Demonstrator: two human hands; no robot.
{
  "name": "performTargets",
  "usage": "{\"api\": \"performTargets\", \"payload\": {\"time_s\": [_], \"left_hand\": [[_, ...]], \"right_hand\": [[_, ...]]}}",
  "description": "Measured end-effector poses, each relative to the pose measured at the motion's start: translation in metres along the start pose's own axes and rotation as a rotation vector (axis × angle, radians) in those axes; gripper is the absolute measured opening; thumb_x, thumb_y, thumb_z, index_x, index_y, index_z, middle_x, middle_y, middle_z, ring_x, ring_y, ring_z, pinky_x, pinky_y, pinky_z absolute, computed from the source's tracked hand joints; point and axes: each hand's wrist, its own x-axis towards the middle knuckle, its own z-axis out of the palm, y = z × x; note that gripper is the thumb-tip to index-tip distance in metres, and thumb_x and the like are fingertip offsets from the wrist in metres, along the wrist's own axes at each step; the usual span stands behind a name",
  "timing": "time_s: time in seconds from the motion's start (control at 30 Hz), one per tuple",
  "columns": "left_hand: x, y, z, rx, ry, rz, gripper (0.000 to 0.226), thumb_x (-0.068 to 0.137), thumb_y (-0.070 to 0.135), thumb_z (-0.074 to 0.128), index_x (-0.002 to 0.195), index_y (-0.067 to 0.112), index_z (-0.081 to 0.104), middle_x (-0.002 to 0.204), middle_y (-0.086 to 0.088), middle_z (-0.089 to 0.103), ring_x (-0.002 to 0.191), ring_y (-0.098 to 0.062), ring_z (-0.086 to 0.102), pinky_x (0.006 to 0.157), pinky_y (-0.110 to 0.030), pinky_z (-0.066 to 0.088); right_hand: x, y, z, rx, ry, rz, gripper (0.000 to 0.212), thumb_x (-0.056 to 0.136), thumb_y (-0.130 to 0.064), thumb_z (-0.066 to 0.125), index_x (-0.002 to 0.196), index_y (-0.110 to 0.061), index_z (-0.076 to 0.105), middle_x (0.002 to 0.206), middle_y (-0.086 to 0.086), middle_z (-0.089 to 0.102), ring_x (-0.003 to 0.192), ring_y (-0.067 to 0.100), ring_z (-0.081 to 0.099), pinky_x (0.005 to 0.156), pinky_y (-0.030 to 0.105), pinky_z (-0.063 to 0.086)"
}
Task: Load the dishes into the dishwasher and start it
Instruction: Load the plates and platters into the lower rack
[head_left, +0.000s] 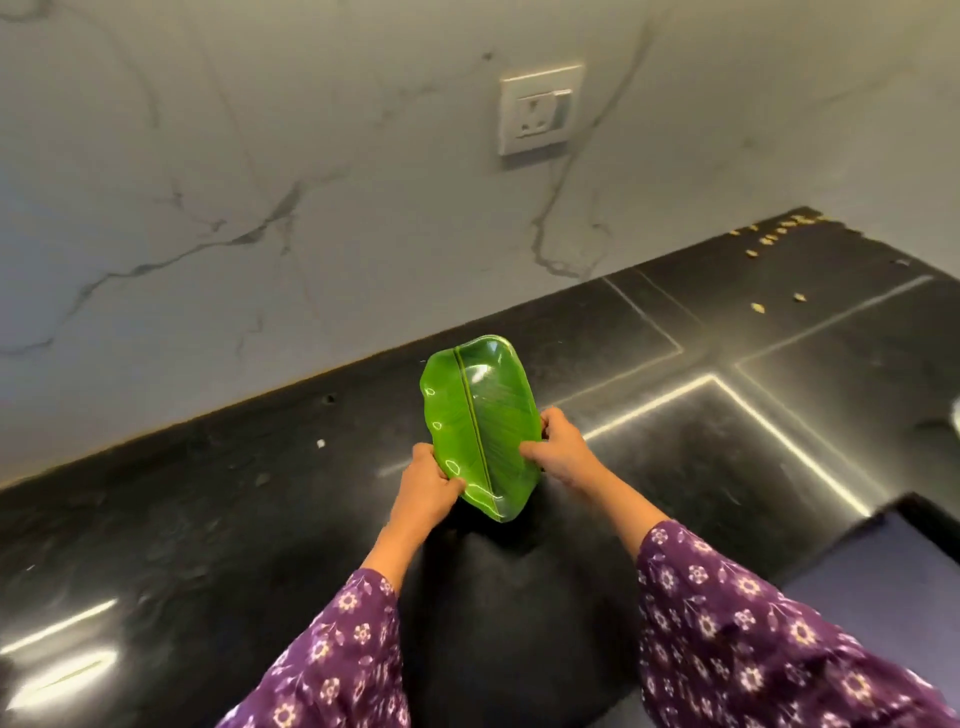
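Light is moderate, soft, indoor, a bit dim overall. The glossy black table (218, 525) throws hard specular streaks: bright lines right of centre, smeared patches at lower left. The leaf-shaped plate (498, 410) carries small white highlights along its rim, with a soft dark shadow beneath it. Wide-angle bend curves the table edge and wall (249, 156) toward the corners. Focus is soft, with compression smear; the socket (540, 111) is slightly blurred.

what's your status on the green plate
Gripping with left hand and right hand: leaf-shaped green plate. Held at black counter. Dishwasher not in view.
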Motion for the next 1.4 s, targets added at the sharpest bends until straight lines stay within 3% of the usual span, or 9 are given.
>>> {"api": "performTargets", "payload": {"time_s": [0.13, 0.2, 0.47, 0.6, 0.77, 0.87, 1.1, 1.23, 1.4], "left_hand": [[-0.016, 0.058, 0.056, 0.066, -0.169, 0.220, 0.041, 0.079, 0.006, 0.065, 0.114, 0.008, 0.043, 0.088, -0.007, 0.064, 0.078, -0.021, 0.062, 0.068, -0.028, 0.047], [-0.032, 0.086, 0.088, 0.089, -0.273, 0.305, 0.042, 0.079, 0.007, 0.066, 0.115, 0.009, 0.044, 0.090, -0.004, 0.064, 0.077, -0.017, 0.063, 0.064, -0.022, 0.046], [-0.146, 0.179, 0.254, 0.227, -0.674, 0.642, 0.036, 0.085, 0.013, 0.066, 0.114, 0.009, 0.046, 0.092, 0.001, 0.061, 0.072, -0.005, 0.054, 0.058, -0.004, 0.038], [-0.232, 0.204, 0.335, 0.341, -0.861, 0.763, 0.048, 0.086, 0.014, 0.065, 0.127, 0.002, 0.043, 0.111, -0.010, 0.061, 0.082, -0.013, 0.057, 0.069, -0.014, 0.038], [-0.341, 0.209, 0.408, 0.446, -1.050, 0.983, 0.045, 0.086, 0.016, 0.065, 0.125, 0.003, 0.045, 0.104, -0.006, 0.060, 0.093, -0.019, 0.057, 0.075, -0.019, 0.038], [-0.393, 0.203, 0.439, 0.515, -1.180, 1.034, 0.046, 0.086, 0.018, 0.065, 0.125, 0.005, 0.044, 0.106, -0.006, 0.058, 0.088, -0.018, 0.055, 0.067, -0.018, 0.038], [-0.466, 0.195, 0.497, 0.721, -1.340, 1.184, 0.037, 0.086, 0.015, 0.060, 0.120, 0.006, 0.048, 0.099, -0.003, 0.056, 0.088, -0.021, 0.057, 0.076, -0.028, 0.044], [-0.487, 0.197, 0.537, 0.823, -1.369, 1.268, 0.035, 0.087, 0.013, 0.058, 0.119, 0.007, 0.046, 0.094, 0.001, 0.051, 0.082, -0.016, 0.050, 0.063, -0.019, 0.035], [-0.506, 0.210, 0.594, 0.956, -1.437, 1.311, 0.035, 0.088, 0.014, 0.054, 0.121, 0.009, 0.045, 0.102, 0.000, 0.051, 0.088, -0.015, 0.048, 0.072, -0.020, 0.034]], "right_hand": [[-0.045, 0.057, -0.073, 0.149, 0.214, 0.010, 0.040, 0.074, -0.031, 0.068, 0.108, -0.022, 0.050, 0.107, 0.003, 0.064, 0.099, 0.020, 0.062, 0.087, 0.041, 0.051], [-0.080, 0.085, -0.109, 0.147, 0.350, 0.010, 0.027, 0.084, -0.020, 0.063, 0.108, -0.027, 0.053, 0.107, 0.002, 0.065, 0.101, 0.021, 0.062, 0.093, 0.046, 0.048], [-0.292, 0.188, -0.226, 0.171, 0.822, 0.224, 0.032, 0.089, -0.010, 0.056, 0.122, -0.010, 0.053, 0.109, 0.007, 0.065, 0.097, 0.021, 0.060, 0.090, 0.033, 0.047], [-0.415, 0.246, -0.249, 0.151, 1.024, 0.442, 0.039, 0.091, -0.014, 0.055, 0.128, -0.006, 0.048, 0.114, 0.013, 0.063, 0.104, 0.027, 0.060, 0.092, 0.037, 0.046], [-0.547, 0.305, -0.240, 0.149, 1.196, 0.678, 0.039, 0.089, -0.013, 0.055, 0.126, -0.001, 0.049, 0.116, 0.018, 0.062, 0.108, 0.031, 0.058, 0.090, 0.036, 0.042], [-0.604, 0.333, -0.221, 0.139, 1.219, 0.828, 0.022, 0.087, -0.016, 0.054, 0.107, -0.007, 0.050, 0.101, 0.019, 0.063, 0.096, 0.035, 0.059, 0.078, 0.039, 0.042], [-0.682, 0.388, -0.192, 0.176, 1.162, 1.066, 0.042, 0.084, -0.007, 0.055, 0.124, -0.005, 0.045, 0.095, 0.020, 0.059, 0.085, 0.033, 0.058, 0.067, 0.032, 0.040], [-0.704, 0.422, -0.186, 0.182, 1.081, 1.259, 0.032, 0.083, -0.009, 0.053, 0.113, -0.005, 0.043, 0.080, 0.005, 0.050, 0.071, 0.022, 0.053, 0.060, 0.036, 0.047], [-0.724, 0.462, -0.193, 0.240, 0.995, 1.457, 0.039, 0.086, -0.006, 0.052, 0.123, -0.007, 0.038, 0.083, 0.000, 0.047, 0.074, 0.017, 0.052, 0.048, 0.021, 0.031]]}}
